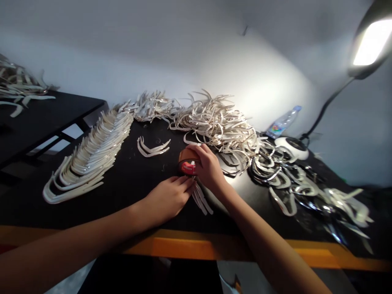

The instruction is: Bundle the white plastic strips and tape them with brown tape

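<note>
My right hand is closed around a roll of brown tape with a red label inside its core. Right up against it, my left hand has its fingers bent together at a small bunch of curved white strips. Those strips stick out below the roll, toward the table's front edge; their upper ends are hidden by my hands. Just beyond, a few loose curved strips lie nested on the black tabletop.
A long row of nested white strips runs along the left. Behind is a tangled heap; strips with dark shiny parts spread to the right. A plastic bottle leans near the lit lamp and its white base.
</note>
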Available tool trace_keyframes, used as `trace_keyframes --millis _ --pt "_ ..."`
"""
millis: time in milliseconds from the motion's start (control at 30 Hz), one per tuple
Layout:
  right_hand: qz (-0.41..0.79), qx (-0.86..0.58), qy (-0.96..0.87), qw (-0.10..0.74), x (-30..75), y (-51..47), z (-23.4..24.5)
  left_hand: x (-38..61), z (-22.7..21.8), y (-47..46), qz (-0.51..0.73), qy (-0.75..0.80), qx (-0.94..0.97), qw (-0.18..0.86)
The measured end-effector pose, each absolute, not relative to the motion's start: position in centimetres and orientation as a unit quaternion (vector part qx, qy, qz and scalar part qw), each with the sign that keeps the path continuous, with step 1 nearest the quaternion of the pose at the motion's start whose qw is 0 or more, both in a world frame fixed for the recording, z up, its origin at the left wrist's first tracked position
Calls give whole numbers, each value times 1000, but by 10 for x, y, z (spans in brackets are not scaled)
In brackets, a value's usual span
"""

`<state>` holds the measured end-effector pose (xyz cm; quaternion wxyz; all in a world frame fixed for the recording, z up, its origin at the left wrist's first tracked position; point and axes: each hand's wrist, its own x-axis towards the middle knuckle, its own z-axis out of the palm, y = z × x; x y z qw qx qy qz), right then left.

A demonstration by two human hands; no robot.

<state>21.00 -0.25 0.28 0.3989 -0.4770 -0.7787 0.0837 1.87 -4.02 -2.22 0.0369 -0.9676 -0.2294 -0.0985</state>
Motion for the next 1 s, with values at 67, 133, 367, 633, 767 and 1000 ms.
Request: trace_keyframes --millis 67,133,367,633,767,1000 --pt "76 -483 -779 392 210 -2 3 21 -23 -42 -117 -233 -965 33" --pt "79 -485 -776 394 210 -2 2 22 -23 -43 -133 -235 -963 21" --pt "113 -481 -644 584 227 7 -2 22 -21 -40 -138 -237 -962 9" --pt "113 -490 -728 467 222 9 -4 24 -16 -41 -118 -240 -964 11" --pt "111 -487 -741 448 221 9 -2 24 -15 -41 -122 -240 -963 5" --pt "104 -482 -693 526 239 20 -4 25 -12 -42 -123 -243 -962 -6"
